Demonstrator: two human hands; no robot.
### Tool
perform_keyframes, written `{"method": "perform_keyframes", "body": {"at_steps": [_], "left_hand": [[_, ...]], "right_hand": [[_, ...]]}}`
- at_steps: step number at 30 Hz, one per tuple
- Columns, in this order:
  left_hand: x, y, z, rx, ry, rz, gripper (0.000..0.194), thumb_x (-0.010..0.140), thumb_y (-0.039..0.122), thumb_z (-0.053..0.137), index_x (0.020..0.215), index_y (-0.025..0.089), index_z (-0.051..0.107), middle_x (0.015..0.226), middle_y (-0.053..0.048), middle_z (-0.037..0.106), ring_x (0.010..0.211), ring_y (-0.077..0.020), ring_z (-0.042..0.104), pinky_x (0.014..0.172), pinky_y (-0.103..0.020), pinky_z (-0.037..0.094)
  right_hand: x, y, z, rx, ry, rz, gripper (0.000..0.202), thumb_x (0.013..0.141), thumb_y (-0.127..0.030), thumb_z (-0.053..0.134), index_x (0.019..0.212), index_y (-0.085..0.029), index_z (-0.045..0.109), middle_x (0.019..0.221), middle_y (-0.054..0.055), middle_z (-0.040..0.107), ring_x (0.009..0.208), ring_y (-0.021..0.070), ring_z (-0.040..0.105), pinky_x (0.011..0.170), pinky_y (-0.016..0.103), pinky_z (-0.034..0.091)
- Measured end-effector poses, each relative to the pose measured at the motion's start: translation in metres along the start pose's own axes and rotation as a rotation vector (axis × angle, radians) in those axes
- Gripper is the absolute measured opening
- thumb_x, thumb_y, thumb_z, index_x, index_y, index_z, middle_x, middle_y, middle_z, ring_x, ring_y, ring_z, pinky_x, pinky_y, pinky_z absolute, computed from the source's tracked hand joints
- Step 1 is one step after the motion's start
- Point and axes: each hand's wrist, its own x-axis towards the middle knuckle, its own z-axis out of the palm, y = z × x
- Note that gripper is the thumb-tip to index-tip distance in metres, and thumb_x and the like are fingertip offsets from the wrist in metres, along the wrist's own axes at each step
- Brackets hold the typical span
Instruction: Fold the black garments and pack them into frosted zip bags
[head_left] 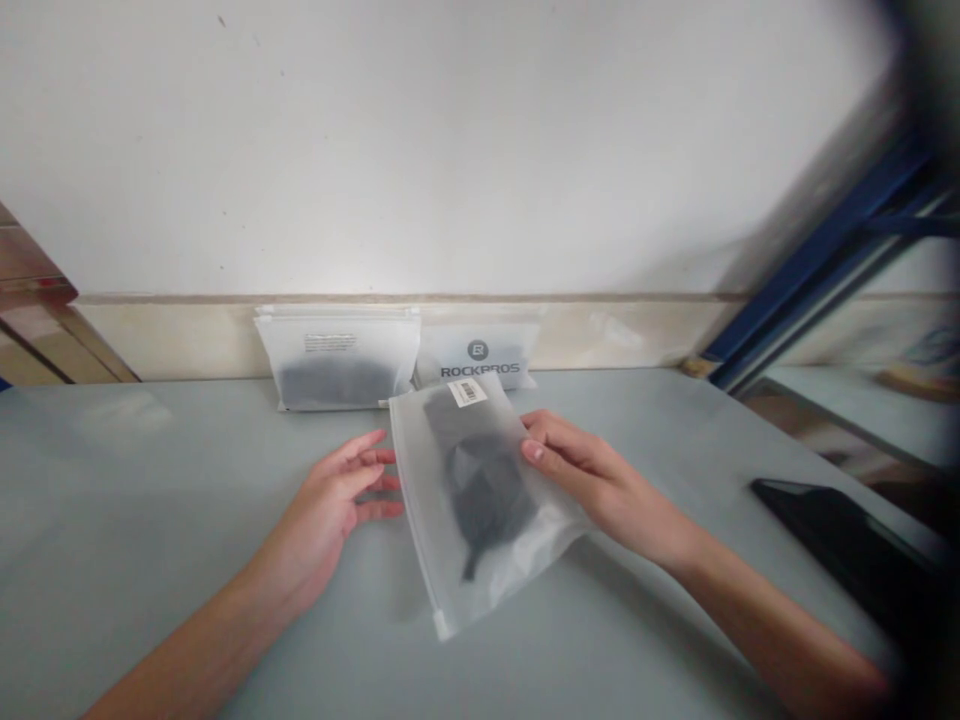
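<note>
My right hand [589,475] grips a frosted zip bag [487,490] by its right edge, thumb on top. Inside the bag shows a dark, folded item, blurred by the plastic, and a white barcode label [468,391] sits near its far end. The bag is tilted above the table, its slider at the near left corner. Beside the bag's zip edge, my left hand [349,490] has its fingers apart and holds nothing; whether the fingertips touch the bag I cannot tell.
Against the wall stand a white zip bag [345,360] with dark contents and another bag marked ROCKPROS [480,350]. A black flat object [832,550], like a phone or tablet, lies at the right of the grey table [150,520]. Blue metal framing [795,290] rises at the right.
</note>
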Motion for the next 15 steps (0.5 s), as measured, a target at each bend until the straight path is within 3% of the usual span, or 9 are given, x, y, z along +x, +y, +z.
{"method": "perform_keyframes", "body": {"at_steps": [4, 8, 11, 15], "left_hand": [[-0.006, 0.003, 0.004, -0.139, -0.069, -0.079, 0.028, 0.079, 0.027, 0.056, 0.102, 0.012, 0.062, 0.088, -0.008, 0.066, 0.071, -0.0156, 0.061, 0.061, -0.026, 0.052], [-0.010, 0.004, 0.008, -0.217, -0.036, -0.097, 0.022, 0.076, 0.030, 0.064, 0.092, 0.017, 0.059, 0.066, 0.001, 0.060, 0.055, -0.0107, 0.056, 0.054, -0.022, 0.049], [-0.014, 0.008, 0.013, -0.284, -0.153, -0.121, 0.024, 0.079, 0.035, 0.063, 0.091, 0.014, 0.063, 0.083, -0.006, 0.068, 0.076, -0.0165, 0.064, 0.072, -0.028, 0.052], [-0.022, 0.013, 0.022, -0.355, -0.285, -0.123, 0.032, 0.077, 0.036, 0.066, 0.103, 0.018, 0.066, 0.103, -0.007, 0.069, 0.101, -0.0236, 0.061, 0.089, -0.033, 0.047]], "right_hand": [[-0.007, -0.009, 0.002, -0.230, 0.154, -0.271, 0.021, 0.096, -0.023, 0.040, 0.078, -0.020, 0.051, 0.100, 0.005, 0.053, 0.093, 0.0172, 0.053, 0.079, 0.029, 0.043], [-0.015, -0.013, 0.002, -0.687, 0.309, -0.494, 0.012, 0.094, -0.015, 0.042, 0.089, -0.020, 0.051, 0.110, 0.009, 0.052, 0.071, 0.0128, 0.054, 0.059, 0.026, 0.043], [-0.018, -0.016, 0.001, -0.853, 0.400, -0.578, 0.009, 0.094, -0.013, 0.042, 0.089, -0.020, 0.047, 0.109, 0.010, 0.054, 0.058, 0.0098, 0.047, 0.050, 0.025, 0.039], [-0.022, -0.022, 0.002, -0.821, 0.397, -0.653, 0.009, 0.094, -0.013, 0.041, 0.088, -0.018, 0.045, 0.110, 0.010, 0.052, 0.065, 0.0108, 0.050, 0.052, 0.024, 0.040]]}}
